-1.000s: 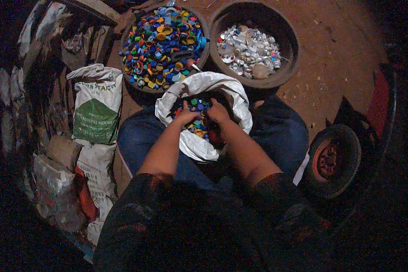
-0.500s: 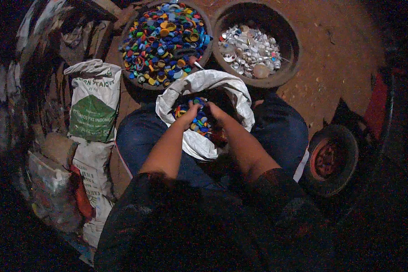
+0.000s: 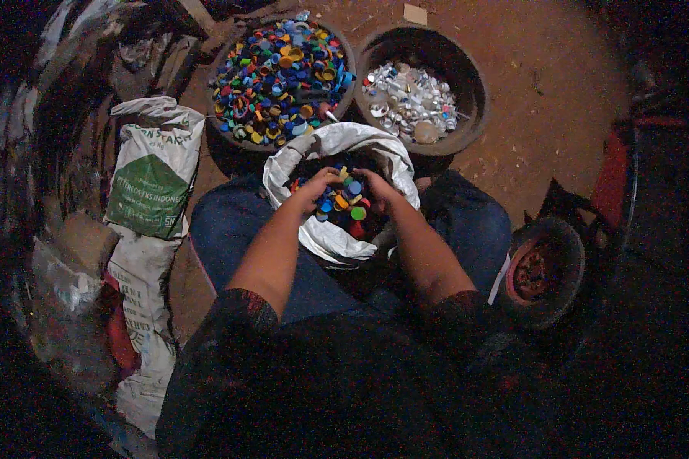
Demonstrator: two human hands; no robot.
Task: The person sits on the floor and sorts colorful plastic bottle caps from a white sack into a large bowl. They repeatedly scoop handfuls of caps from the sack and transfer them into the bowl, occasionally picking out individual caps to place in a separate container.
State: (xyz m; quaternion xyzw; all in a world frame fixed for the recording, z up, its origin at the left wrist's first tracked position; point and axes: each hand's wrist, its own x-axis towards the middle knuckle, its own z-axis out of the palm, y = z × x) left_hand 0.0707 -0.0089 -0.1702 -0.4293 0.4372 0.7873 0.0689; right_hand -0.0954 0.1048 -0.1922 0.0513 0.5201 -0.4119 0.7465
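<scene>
A white woven sack (image 3: 333,252) with a rolled rim sits between my jeans-clad legs, holding multicoloured plastic caps (image 3: 344,203). Inside its mouth, my left hand (image 3: 318,187) curls round caps at the left of the pile, near a yellow piece. Opposite it, my right hand (image 3: 375,186) cups caps at the right, its fingertips partly hidden among them. Just beyond the sack stand two round tubs: one (image 3: 347,76) heaped with coloured caps, the other (image 3: 471,99) part filled with white and translucent caps and small pieces.
Printed white-and-green sack (image 3: 149,195) and a grey sack (image 3: 142,329) lie along my left, beside dark piled scrap (image 3: 69,260). A wheel with a red rim (image 3: 532,275) is at my right on the brown floor (image 3: 536,76). A small pale board (image 3: 415,14) lies behind the tubs.
My hands have shifted slightly within the sack, and the caps between them now show a yellow, light-blue and green cluster. The view has tilted a little, moving the tubs lower in frame.
</scene>
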